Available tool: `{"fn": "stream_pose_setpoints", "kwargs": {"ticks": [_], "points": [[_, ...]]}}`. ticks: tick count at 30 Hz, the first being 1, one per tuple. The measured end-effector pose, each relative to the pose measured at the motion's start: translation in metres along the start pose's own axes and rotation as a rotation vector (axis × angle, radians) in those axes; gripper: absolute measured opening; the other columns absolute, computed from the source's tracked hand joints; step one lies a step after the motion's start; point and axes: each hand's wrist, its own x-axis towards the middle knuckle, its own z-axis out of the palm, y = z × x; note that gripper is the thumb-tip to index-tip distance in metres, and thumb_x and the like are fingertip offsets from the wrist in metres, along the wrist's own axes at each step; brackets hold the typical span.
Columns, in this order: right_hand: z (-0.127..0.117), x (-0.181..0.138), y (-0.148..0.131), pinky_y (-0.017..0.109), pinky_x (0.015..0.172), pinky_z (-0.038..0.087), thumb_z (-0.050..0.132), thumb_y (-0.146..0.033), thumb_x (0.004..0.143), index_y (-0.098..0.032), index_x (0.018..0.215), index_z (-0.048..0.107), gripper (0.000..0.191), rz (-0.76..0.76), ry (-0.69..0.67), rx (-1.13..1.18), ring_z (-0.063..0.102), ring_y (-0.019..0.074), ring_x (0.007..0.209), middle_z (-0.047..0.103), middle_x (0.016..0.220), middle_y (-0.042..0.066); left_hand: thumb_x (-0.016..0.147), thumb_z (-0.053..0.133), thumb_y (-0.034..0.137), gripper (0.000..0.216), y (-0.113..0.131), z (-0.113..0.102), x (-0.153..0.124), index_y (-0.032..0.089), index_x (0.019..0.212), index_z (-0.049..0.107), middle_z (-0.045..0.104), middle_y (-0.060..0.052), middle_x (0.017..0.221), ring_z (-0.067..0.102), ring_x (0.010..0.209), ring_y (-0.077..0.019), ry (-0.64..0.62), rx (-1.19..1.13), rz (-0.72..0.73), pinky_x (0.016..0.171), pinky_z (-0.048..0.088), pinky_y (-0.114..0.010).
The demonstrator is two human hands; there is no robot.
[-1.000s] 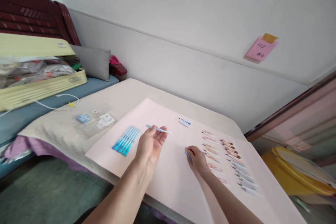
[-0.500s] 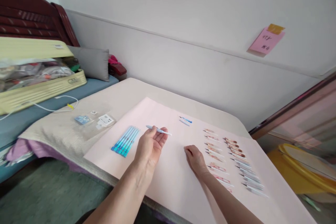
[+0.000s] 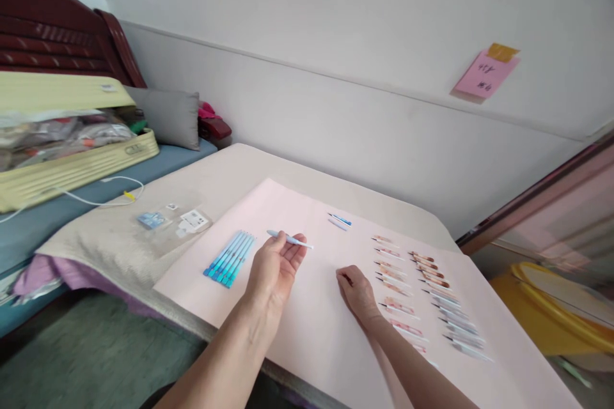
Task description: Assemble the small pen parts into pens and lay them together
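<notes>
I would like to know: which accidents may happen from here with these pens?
The light blue pen might slip, since the left hand holds it between the thumb and partly open fingers.
The right forearm passes close to the pink-patterned pens on the pale pink sheet, so a sideways move could disturb their row.

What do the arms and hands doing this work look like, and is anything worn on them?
They're a person's: left hand and right hand, both ungloved. No sleeves, watch, bracelet or cables show on either forearm, and I see no rings or markings.
</notes>
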Motion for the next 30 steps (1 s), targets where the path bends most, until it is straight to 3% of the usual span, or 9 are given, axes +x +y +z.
{"fn": "stream_pose_setpoints", "kwargs": {"ticks": [17,23,26,30], "points": [[-0.001,-0.001,-0.009,0.027,0.068,0.04,0.041,-0.023,0.075,-0.02,0.071,0.057,0.017,-0.033,-0.005,-0.104,0.051,0.0163,0.071,0.055,0.074,0.004,0.08,0.052,0.011,0.005,0.001,0.0,-0.001,0.012,0.075,0.051,0.063,-0.013,0.077,0.066,0.074,-0.0192,0.01,-0.013,-0.001,0.062,0.056,-0.028],[-0.011,-0.006,-0.013,0.031,0.076,0.038,0.046,-0.023,0.07,-0.02,0.093,0.057,0.025,-0.052,-0.021,-0.168,0.051,0.0197,0.083,0.058,0.087,0.005,0.08,0.052,0.01,0.005,0.002,0.0,-0.001,0.011,0.075,0.051,0.063,-0.012,0.076,0.066,0.074,-0.0184,-0.001,-0.005,0.007,0.063,0.056,-0.027],[-0.02,-0.015,-0.012,0.033,0.078,0.036,0.047,-0.027,0.073,-0.02,0.096,0.056,0.025,-0.021,0.005,-0.21,0.051,0.0222,0.089,0.058,0.095,0.007,0.08,0.052,0.011,0.005,0.003,0.0,-0.001,0.011,0.075,0.051,0.063,-0.013,0.077,0.066,0.075,-0.0186,-0.007,-0.009,0.006,0.063,0.056,-0.028],[-0.028,-0.029,-0.012,0.031,0.07,0.035,0.05,-0.03,0.074,-0.023,0.088,0.058,0.018,0.113,0.018,-0.172,0.049,0.023,0.087,0.057,0.089,0.007,0.08,0.051,0.01,0.006,0.002,0.0,-0.001,0.012,0.074,0.051,0.064,-0.012,0.077,0.066,0.074,-0.0182,-0.011,-0.021,-0.008,0.062,0.056,-0.028]]}}
